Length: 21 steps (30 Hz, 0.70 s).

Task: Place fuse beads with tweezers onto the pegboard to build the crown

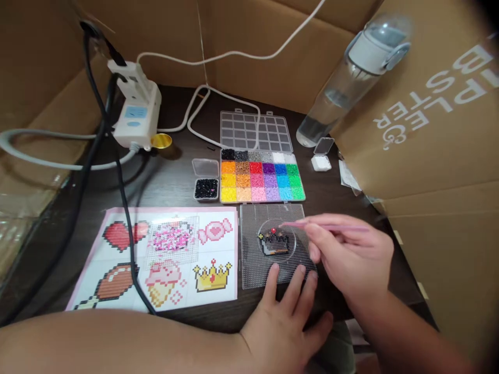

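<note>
My right hand [343,252] pinches pink tweezers [327,226], their tips close to a red bead at the top of a small fuse-bead crown [274,244]. Mostly black beads, with some yellow and white, outline this crown on a clear pegboard [253,272]. Fingers spread, my left hand [286,317] rests on the pegboard's near edge. To the left, a pattern sheet [232,254] shows a heart, candy, ice cream and a yellow crown. A second clear pegboard [191,255] with loose pink and white beads lies on the sheet.
Behind the pegboard stands an open bead box [263,174] with coloured compartments. Beside it is a small box of black beads [206,188]. A water bottle [343,83] leans at the back right. Black cables [125,208] from a power strip [138,117] cross the sheet.
</note>
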### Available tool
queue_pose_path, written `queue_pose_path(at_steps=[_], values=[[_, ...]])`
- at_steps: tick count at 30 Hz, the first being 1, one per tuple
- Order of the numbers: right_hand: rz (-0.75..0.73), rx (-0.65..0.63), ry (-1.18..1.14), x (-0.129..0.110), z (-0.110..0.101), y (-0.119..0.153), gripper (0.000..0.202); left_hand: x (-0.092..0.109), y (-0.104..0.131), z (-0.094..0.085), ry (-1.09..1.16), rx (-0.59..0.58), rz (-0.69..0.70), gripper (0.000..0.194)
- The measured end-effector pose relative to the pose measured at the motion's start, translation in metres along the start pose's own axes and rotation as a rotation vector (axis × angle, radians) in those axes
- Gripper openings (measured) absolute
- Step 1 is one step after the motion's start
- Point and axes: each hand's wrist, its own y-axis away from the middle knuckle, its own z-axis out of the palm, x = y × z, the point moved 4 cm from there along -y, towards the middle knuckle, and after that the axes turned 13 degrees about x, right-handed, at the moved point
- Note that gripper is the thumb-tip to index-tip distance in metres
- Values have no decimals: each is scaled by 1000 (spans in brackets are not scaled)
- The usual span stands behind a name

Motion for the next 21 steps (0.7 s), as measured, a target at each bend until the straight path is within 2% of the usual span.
queue_pose_path(at_steps=[3, 7, 21], values=[[-37, -59, 35, 12, -14, 22, 11, 2, -1, 0, 30, -39, -4, 43], [-42, -74, 11, 29, -18, 38, 16, 4, -2, 0, 41, -65, -17, 47], [2, -65, 26, 34, -14, 42, 17, 3, -4, -2, 47, -95, -30, 49]])
